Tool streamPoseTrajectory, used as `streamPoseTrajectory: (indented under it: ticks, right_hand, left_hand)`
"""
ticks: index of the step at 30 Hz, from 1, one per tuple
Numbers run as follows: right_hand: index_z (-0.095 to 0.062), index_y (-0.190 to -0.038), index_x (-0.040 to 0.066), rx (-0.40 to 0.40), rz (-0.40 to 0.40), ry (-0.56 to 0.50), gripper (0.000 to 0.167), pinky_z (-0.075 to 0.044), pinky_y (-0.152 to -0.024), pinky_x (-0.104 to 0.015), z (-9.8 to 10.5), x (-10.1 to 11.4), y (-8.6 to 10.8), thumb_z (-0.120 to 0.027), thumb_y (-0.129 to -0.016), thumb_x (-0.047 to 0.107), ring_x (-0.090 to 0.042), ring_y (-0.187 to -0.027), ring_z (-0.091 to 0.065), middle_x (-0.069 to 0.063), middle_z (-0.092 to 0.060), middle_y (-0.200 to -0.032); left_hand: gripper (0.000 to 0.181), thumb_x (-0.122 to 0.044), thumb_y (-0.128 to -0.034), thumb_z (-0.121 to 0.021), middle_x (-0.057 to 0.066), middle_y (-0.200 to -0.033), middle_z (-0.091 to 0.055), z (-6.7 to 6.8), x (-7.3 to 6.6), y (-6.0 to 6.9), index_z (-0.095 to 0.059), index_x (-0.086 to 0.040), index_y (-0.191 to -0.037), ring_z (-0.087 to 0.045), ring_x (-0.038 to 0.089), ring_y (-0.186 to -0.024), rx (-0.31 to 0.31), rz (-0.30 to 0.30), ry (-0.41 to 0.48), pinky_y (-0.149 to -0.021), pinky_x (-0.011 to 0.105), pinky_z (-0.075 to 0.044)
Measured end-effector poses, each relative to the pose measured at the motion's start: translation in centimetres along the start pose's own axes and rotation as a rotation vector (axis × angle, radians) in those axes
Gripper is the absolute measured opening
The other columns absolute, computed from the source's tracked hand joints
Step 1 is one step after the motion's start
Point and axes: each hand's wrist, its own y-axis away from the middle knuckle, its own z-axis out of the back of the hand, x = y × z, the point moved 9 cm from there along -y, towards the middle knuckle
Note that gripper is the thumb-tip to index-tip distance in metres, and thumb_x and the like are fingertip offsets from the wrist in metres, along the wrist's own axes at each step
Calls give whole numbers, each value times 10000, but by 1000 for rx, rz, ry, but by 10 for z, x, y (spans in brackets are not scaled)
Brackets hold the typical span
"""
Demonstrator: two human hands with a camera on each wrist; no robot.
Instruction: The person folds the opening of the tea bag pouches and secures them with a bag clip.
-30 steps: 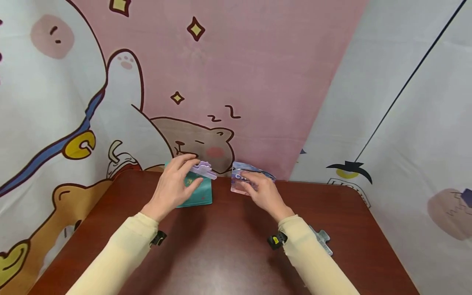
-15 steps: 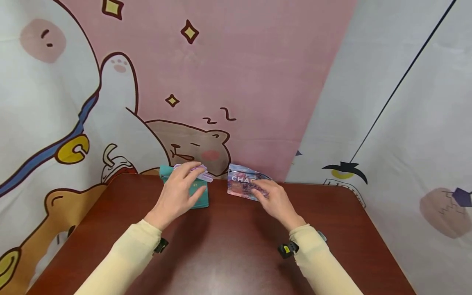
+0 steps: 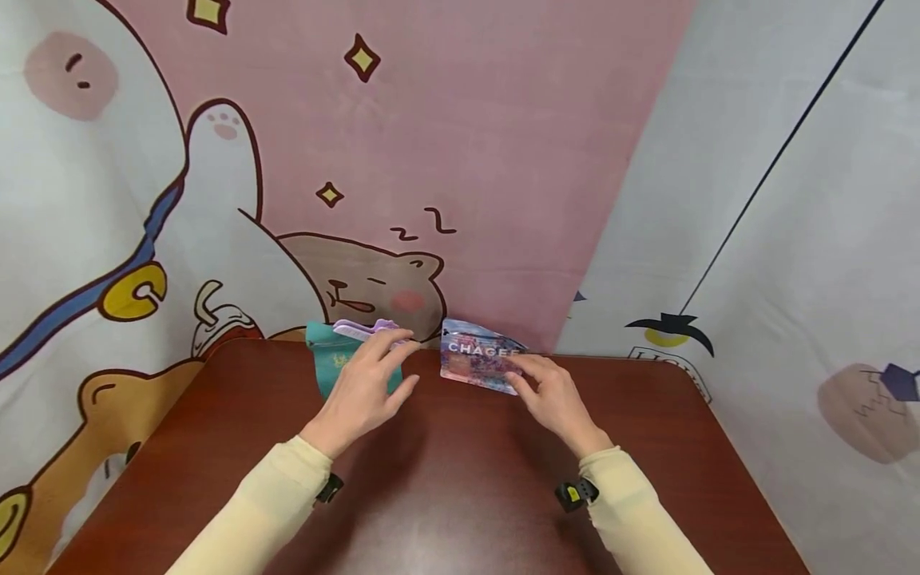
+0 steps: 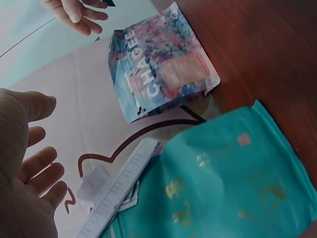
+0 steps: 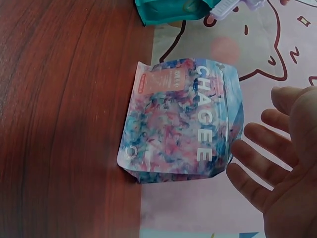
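Note:
A teal pouch [image 3: 332, 363] with gold lettering stands at the back of the table. A lilac sealing clip [image 3: 350, 329] lies across its top edge; in the left wrist view the clip [image 4: 121, 191] is seen along the pouch's mouth. My left hand [image 3: 366, 391] is in front of this pouch, fingers loosely bent and apart from the clip. To the right stands a pink-and-blue pouch [image 3: 470, 363] marked CHAGEE. Beside its right end is my right hand [image 3: 557, 399], fingers relaxed. In the right wrist view the fingertips [image 5: 240, 173] are close to its top; contact cannot be told.
The brown table [image 3: 460, 479] ends at the back against a cartoon-printed cloth [image 3: 503, 160]. Both pouches stand close to that cloth. Each wrist bears a dark strapped device, such as the one on the right wrist [image 3: 573, 495].
My left hand has come off the lilac clip and shifted right and nearer. The right hand has slid right off the CHAGEE pouch, baring its lettering. A grey clip by the right sleeve is now hidden.

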Motion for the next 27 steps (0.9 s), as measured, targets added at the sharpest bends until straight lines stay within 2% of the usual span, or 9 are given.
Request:
streamPoseTrajectory:
  ticks: [6,15,22,27]
  right_hand:
    - [-713,-1265,-3,-25,-10,-9,343,-529,-943,-574,4,-4,4,-755,-946,116,-407,-1179,-651,-229,-691,-1261]
    - [-720,-1246,-10,-47,-37,11,329,-519,-963,-573,11,-12,10,-756,-942,113,-396,-1176,-654,-196,-703,-1253]
    - [-713,-1262,0,-35,-96,8,331,-517,-974,-569,10,-22,16,-733,-971,155,-393,-1208,-641,-199,-692,-1283]
    - [-723,-1229,-16,-74,-76,3,307,-517,-963,-575,10,-26,23,-746,-948,104,-402,-1179,-655,-211,-705,-1245]
  left_hand:
    - [440,-214,-905,-801,114,-1370,-589,-13,-3,2,-663,-86,-1302,-553,304,-1262,24,7,13,-1040,494,-480]
    - [458,-238,-916,-793,118,-1403,-575,-34,-5,2,-658,-80,-1325,-548,301,-1291,78,36,46,-1051,507,-479]
    - [444,-210,-916,-792,126,-1393,-586,-48,-7,-4,-667,-64,-1317,-557,317,-1294,97,34,64,-1089,502,-447]
    - [408,-219,-930,-776,138,-1372,-605,-60,-8,-12,-680,-56,-1291,-565,329,-1285,113,21,82,-1098,513,-431]
